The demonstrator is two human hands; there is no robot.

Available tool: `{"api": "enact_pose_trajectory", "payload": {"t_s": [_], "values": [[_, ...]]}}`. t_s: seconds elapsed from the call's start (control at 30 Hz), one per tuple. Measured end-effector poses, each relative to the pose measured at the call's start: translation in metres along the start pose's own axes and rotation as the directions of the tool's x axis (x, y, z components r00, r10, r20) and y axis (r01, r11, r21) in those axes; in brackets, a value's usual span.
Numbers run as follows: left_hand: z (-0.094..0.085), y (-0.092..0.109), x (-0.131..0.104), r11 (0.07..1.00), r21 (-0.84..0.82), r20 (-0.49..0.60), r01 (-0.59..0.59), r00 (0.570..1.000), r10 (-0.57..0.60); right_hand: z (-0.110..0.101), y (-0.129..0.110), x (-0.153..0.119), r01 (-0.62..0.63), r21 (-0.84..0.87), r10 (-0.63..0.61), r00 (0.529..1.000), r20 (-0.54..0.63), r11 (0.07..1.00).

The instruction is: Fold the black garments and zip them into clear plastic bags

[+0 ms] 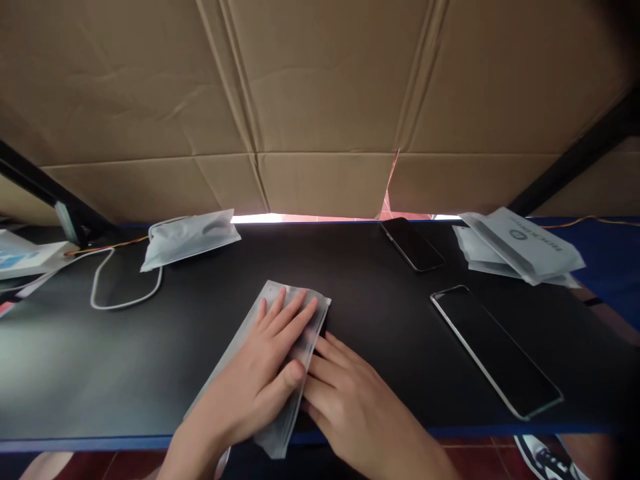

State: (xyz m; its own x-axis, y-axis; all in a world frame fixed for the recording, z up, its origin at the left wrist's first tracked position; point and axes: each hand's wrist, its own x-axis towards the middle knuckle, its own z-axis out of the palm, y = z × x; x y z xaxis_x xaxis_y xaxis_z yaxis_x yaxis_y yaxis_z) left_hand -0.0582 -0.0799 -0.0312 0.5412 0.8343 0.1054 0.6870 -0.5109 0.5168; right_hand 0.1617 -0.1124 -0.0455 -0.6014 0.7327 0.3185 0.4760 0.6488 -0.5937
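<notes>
A frosted plastic pouch (319, 308) lies slanted in front of me, its lower end reaching over the table's near edge. My left hand (267, 360) rests flat on top of it, fingers stretched out and slightly apart. Along the pouch's right side, my right hand (350, 393) has its fingers bent in and closed at the edge. The right thumb and some fingertips are hidden. To the right lie a large phone (495, 350) with a dark screen and clear-looking rim, and a smaller dark phone (413, 245) farther back.
Another frosted pouch (193, 239) sits at the back left beside a looped white cable (125, 307). Several printed pouches (530, 247) are stacked at the back right. A white box (35, 257) stands far left. Cardboard (325, 87) rises behind the black table (100, 360).
</notes>
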Motion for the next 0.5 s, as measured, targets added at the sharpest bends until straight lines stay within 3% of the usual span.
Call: {"api": "enact_pose_trajectory", "payload": {"t_s": [0.27,0.4,0.5], "values": [[-0.021,0.017,0.003,0.99,-0.135,-0.008,-0.051,0.999,0.05,0.026,-0.011,0.044,0.029,0.123,-0.01,0.988,-0.154,0.992],[-0.02,0.017,-0.001,0.986,-0.162,-0.064,-0.044,0.997,0.034,0.043,-0.019,0.054,-0.141,0.073,0.149,0.982,-0.119,0.987],[-0.017,0.014,-0.003,0.989,-0.134,-0.085,-0.058,0.995,0.047,0.039,-0.023,0.06,-0.203,0.038,0.206,0.976,-0.071,0.978]]}}
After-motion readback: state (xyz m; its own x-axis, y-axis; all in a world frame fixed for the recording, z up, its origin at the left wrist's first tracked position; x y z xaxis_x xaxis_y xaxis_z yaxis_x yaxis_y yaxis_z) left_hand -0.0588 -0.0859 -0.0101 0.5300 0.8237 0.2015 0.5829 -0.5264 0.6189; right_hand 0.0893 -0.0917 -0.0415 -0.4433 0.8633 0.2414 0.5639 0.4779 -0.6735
